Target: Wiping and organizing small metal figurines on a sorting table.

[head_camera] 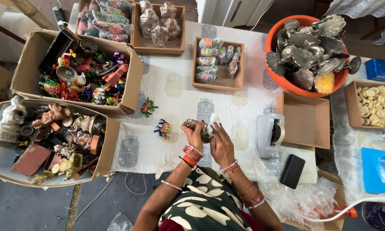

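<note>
White printed cloth covers the counter [175,96], seen from straight above, with cardboard boxes and trays crowded round its edges. Near the front edge, the left hand [194,133] is closed around a small dark metal figurine [199,126], gripping it from the left with fingers curled over it. The right hand [220,143] sits just beside it on the right, touching the figurine and pinching a scrap of white cloth [212,121] against its upper side. The figurine thus lies between both hands, raised slightly over the counter.

Left of the hands, a painted elephant figurine [163,128] stands on the cloth, and a green one [148,106] stands further back near a cardboard box of painted toys [83,72]. A second box of brass figurines [55,141] sits at the near left. To the right are a tape dispenser [271,134], an empty cardboard tray [305,119] and an orange tub of silver peacock dishes [308,49].
</note>
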